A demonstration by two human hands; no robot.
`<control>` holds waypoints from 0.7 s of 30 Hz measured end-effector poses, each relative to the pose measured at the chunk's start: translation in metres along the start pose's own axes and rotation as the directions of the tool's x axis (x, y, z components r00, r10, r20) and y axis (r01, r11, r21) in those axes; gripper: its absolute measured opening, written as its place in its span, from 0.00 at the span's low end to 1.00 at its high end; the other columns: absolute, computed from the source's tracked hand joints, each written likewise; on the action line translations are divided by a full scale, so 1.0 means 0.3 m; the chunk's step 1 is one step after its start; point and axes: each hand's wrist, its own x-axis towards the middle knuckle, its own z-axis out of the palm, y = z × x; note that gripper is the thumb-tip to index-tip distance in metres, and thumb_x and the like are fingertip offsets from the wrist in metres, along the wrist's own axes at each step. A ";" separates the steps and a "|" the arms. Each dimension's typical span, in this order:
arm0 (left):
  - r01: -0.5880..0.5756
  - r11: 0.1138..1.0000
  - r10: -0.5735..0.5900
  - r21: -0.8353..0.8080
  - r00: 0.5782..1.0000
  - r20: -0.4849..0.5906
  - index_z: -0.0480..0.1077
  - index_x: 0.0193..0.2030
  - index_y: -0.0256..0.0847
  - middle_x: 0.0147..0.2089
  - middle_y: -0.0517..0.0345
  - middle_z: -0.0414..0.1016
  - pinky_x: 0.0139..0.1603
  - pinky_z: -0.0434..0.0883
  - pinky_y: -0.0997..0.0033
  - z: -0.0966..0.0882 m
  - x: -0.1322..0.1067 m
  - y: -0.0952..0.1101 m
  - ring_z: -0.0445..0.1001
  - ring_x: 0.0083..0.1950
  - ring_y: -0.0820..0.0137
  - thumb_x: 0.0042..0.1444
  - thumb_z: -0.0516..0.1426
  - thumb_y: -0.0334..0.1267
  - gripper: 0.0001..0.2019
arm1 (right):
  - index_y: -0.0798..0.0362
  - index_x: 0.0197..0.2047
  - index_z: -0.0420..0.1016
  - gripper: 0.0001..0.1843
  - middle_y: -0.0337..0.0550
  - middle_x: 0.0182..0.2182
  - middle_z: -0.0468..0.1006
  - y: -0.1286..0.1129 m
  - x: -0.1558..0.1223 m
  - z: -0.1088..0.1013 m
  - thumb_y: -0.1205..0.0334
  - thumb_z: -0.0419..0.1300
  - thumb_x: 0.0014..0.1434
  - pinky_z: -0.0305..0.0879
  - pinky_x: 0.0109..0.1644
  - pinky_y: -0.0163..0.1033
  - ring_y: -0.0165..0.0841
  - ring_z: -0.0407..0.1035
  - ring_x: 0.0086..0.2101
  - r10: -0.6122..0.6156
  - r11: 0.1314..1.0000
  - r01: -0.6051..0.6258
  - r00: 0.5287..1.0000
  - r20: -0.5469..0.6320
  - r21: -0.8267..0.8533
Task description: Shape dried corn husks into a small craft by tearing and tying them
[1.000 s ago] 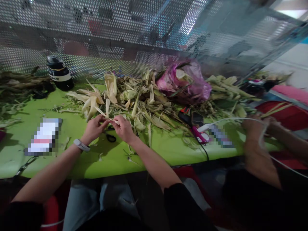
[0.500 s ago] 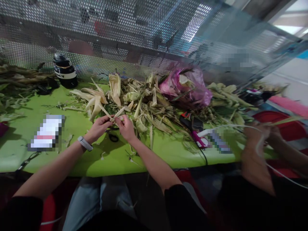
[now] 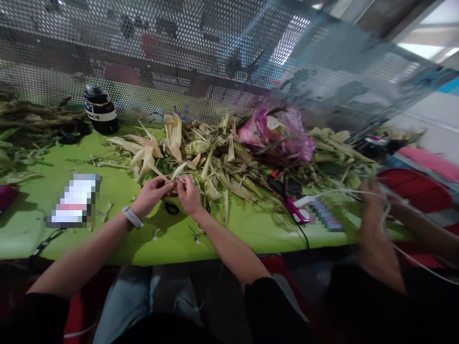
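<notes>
My left hand (image 3: 153,192) is closed in a pinch on a pale strip of corn husk (image 3: 178,171), close above the green table. Pressed near it, my right hand (image 3: 189,195) pinches the same husk, whose lower end is hidden by my fingers. Wide pale corn husks (image 3: 144,160) lie just beyond my left hand, and one cupped husk (image 3: 173,136) stands up behind them. A black ring-shaped loop, perhaps a scissors handle (image 3: 171,207), lies under my hands.
Heaped dry husks (image 3: 236,177) and a pink plastic bag (image 3: 276,136) fill the back. A black bottle (image 3: 101,112) stands back left, a phone (image 3: 73,200) front left. Right, a magenta device (image 3: 298,212) with a white cable lies near another person's hand (image 3: 373,196). A perforated metal screen (image 3: 201,62) borders the table.
My hands have come slightly lower and to the right, still together on the husk. The other person's hands have shifted a little left. The camera view has moved slightly.
</notes>
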 end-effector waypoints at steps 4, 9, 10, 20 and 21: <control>-0.038 0.999 0.041 0.030 0.996 -0.082 0.69 0.28 0.36 0.26 0.63 0.69 0.32 0.71 0.74 -0.027 0.029 -0.011 0.68 0.27 0.76 0.40 0.70 0.50 0.20 | 0.51 0.42 0.65 0.19 0.35 0.22 0.71 -0.005 0.003 -0.010 0.43 0.54 0.62 0.60 0.28 0.35 0.30 0.66 0.22 0.034 0.990 -0.040 0.999 0.042 0.138; -0.044 0.993 0.054 0.105 0.994 -0.096 0.68 0.27 0.37 0.25 0.64 0.67 0.28 0.70 0.75 -0.052 0.053 -0.023 0.67 0.26 0.77 0.40 0.69 0.51 0.21 | 0.51 0.43 0.68 0.18 0.32 0.19 0.66 -0.003 0.001 -0.024 0.45 0.57 0.61 0.58 0.28 0.35 0.28 0.61 0.20 -0.055 0.992 0.043 0.993 0.104 0.115; -0.046 0.993 0.057 0.108 0.994 -0.095 0.68 0.26 0.37 0.24 0.64 0.67 0.28 0.70 0.75 -0.054 0.056 -0.026 0.67 0.25 0.77 0.40 0.69 0.51 0.20 | 0.51 0.43 0.68 0.17 0.33 0.20 0.67 -0.001 0.002 -0.025 0.45 0.56 0.62 0.57 0.28 0.35 0.28 0.61 0.20 -0.076 0.992 0.063 0.990 0.121 0.108; -0.017 0.997 0.021 0.079 0.999 -0.041 0.70 0.29 0.36 0.27 0.62 0.70 0.28 0.70 0.75 -0.059 0.059 -0.017 0.70 0.28 0.76 0.39 0.70 0.51 0.21 | 0.52 0.41 0.71 0.18 0.32 0.18 0.65 0.005 0.016 -0.036 0.45 0.55 0.63 0.54 0.27 0.34 0.27 0.58 0.20 -0.093 0.992 0.081 0.987 0.130 0.092; -0.020 0.996 0.023 0.083 0.999 -0.037 0.71 0.28 0.36 0.27 0.61 0.71 0.28 0.70 0.75 -0.060 0.059 -0.012 0.71 0.28 0.75 0.39 0.70 0.51 0.21 | 0.52 0.41 0.71 0.18 0.32 0.18 0.65 0.003 0.016 -0.037 0.45 0.55 0.62 0.54 0.27 0.34 0.27 0.58 0.20 -0.082 0.992 0.070 0.989 0.119 0.101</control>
